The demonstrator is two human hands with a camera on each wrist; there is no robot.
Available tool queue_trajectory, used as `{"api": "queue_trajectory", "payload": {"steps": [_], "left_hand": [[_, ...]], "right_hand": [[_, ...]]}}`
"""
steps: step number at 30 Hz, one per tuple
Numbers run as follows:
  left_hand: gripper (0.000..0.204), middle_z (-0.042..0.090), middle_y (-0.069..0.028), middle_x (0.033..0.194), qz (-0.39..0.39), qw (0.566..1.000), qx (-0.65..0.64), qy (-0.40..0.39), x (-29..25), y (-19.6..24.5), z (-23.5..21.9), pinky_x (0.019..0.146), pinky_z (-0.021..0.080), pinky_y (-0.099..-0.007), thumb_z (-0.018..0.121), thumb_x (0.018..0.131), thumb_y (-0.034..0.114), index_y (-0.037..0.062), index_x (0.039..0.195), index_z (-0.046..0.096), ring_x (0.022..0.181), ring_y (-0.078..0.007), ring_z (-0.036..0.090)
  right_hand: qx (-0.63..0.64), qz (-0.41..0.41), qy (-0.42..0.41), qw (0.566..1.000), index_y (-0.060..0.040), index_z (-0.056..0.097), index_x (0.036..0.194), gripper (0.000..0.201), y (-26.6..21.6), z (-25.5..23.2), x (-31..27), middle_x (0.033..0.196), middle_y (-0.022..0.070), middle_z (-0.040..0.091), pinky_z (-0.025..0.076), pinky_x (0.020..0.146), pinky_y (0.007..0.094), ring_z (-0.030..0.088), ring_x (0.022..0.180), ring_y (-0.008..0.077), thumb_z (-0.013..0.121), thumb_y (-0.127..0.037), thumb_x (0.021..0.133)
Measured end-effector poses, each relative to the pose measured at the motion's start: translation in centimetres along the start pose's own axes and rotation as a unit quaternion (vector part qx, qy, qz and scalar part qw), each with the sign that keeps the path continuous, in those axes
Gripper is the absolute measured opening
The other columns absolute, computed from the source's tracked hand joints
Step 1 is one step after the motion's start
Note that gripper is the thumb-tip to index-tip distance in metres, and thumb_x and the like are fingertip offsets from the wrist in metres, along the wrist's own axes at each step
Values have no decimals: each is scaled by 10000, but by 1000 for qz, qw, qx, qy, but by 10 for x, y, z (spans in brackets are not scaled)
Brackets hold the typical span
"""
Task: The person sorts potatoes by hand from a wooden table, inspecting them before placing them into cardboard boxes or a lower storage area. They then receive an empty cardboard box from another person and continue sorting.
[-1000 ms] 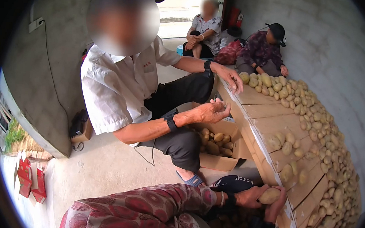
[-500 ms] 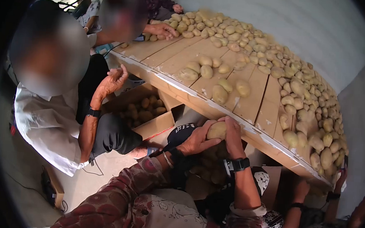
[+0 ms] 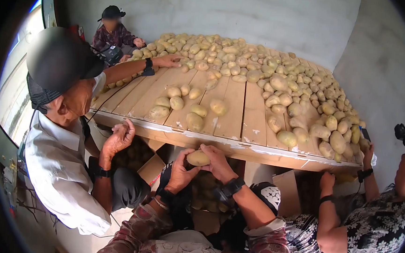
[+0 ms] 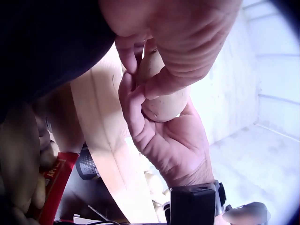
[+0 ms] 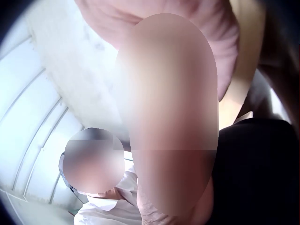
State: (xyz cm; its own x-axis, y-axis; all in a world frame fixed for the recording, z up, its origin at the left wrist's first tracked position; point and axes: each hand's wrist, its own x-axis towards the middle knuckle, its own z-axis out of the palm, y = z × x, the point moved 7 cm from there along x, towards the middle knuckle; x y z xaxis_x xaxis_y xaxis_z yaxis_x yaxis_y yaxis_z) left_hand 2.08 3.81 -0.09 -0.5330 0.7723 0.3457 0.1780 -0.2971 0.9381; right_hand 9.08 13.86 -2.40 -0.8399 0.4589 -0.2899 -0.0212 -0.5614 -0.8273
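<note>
Potato (image 3: 198, 157) sat in two hands, near the edge of the table (image 3: 255, 111). The left hand (image 3: 179, 173) and right hand (image 3: 220, 164) had bent fingers round it. The left wrist view showed tiny dark specks on it; the right wrist view, a big blur.

plank table (image 3: 255, 112), pale wooden boards (image 3: 158, 86) running front to back. dark gap (image 3: 244, 106) between two, near mid-table. rough white strip (image 3: 220, 139) along front edge. potatoes (image 3: 242, 61) crowded along back edge, the spread curving down to the right front corner. small scatter of loose potatoes (image 3: 195, 121) left of the gap, some near front edge.
</note>
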Motion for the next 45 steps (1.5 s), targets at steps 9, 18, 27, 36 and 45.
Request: {"api": "queue_trajectory", "payload": {"steps": [9, 18, 27, 36, 45], "left_hand": [[474, 461, -156, 1277, -102, 990, -88, -43, 0, 2, -5, 874, 477, -329, 421, 987, 288, 58, 1368, 259, 1055, -251, 568], [387, 520, -71, 1151, -161, 936, -312, -29, -2, -28, -20, 881, 472, -307, 398, 984, 368, 74, 1230, 449, 1048, -147, 543], [409, 551, -76, 1137, -184, 916, -355, 11, -1, -57, -38, 875, 478, -362, 435, 969, 391, 72, 1223, 472, 1020, -213, 569], [386, 482, -59, 1142, -118, 989, -66, -63, -6, -19, 3, 897, 402, -274, 475, 952, 331, 56, 1220, 431, 1048, -145, 466], [376, 480, -76, 1143, -112, 989, -76, -56, -3, -13, 9, 888, 403, -255, 485, 948, 290, 49, 1229, 418, 1023, -139, 479]], "right_hand": [[-134, -277, 65, 949, -16, 590, 988, 193, -55, -6, -4, 1005, 50, 610, 471, 744, 232, 551, 838, 87, 645, -135, 848], [-217, -313, -76, 921, -13, 569, 1020, 176, -30, 62, -25, 1011, 81, 602, 458, 797, 250, 572, 911, 116, 585, -110, 873], [-240, -206, -7, 949, -99, 485, 1174, 378, -7, 9, 5, 932, -2, 551, 489, 608, 271, 522, 801, 87, 459, -401, 948], [-166, 7, -82, 983, -113, 453, 1224, 483, 16, 16, -16, 978, 59, 560, 482, 548, 248, 601, 718, 121, 396, -499, 939], [-447, -379, 25, 810, -14, 513, 1068, 256, -13, 20, -25, 1009, 181, 557, 515, 701, 424, 601, 830, 377, 451, -195, 898]]}}
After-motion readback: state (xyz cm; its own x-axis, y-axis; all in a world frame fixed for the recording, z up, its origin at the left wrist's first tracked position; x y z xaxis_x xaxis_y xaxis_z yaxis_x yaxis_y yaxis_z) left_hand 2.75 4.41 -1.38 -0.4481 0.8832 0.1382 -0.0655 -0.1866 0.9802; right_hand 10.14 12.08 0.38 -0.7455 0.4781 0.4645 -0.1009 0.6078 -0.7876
